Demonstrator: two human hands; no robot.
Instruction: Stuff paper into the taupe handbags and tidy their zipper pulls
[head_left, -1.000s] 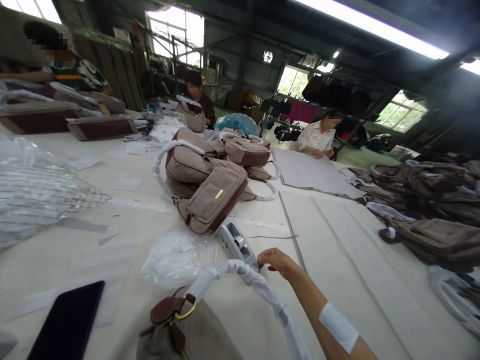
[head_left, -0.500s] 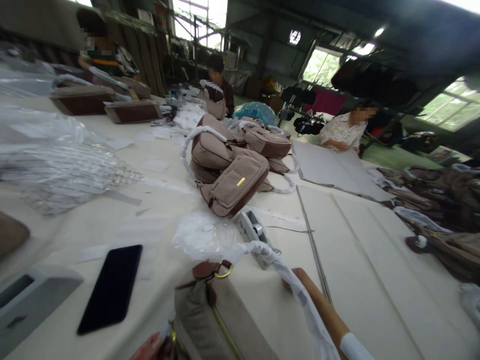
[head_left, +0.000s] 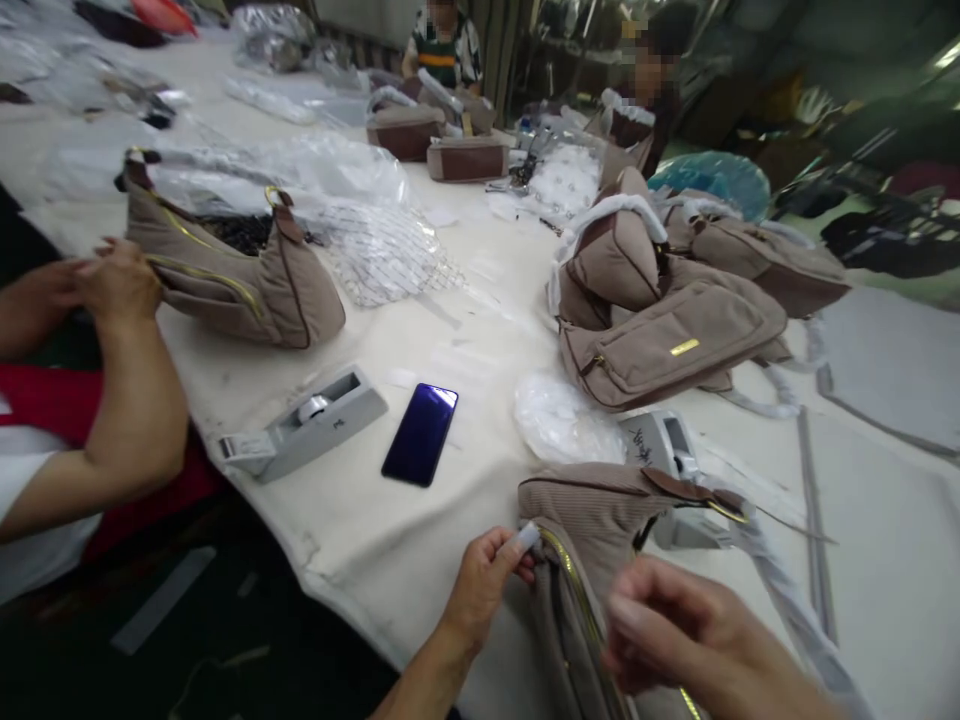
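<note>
Already, the near bag (head_left: 589, 500) has its strap (head_left: 796, 592) wrapped; its zip (head_left: 574, 574) looks unfinished, the left hand (head_left: 480, 582) pinching a white tab (head_left: 528, 537) there. The right hand (head_left: 675, 620) curls, blurred, its grip unclear.

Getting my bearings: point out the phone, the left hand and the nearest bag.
Phone (head_left: 420, 436): head view, middle of screen.
Left hand (head_left: 484, 580): head view, hand's middle.
Nearest bag (head_left: 600, 530): head view, ribbed fabric.
</note>
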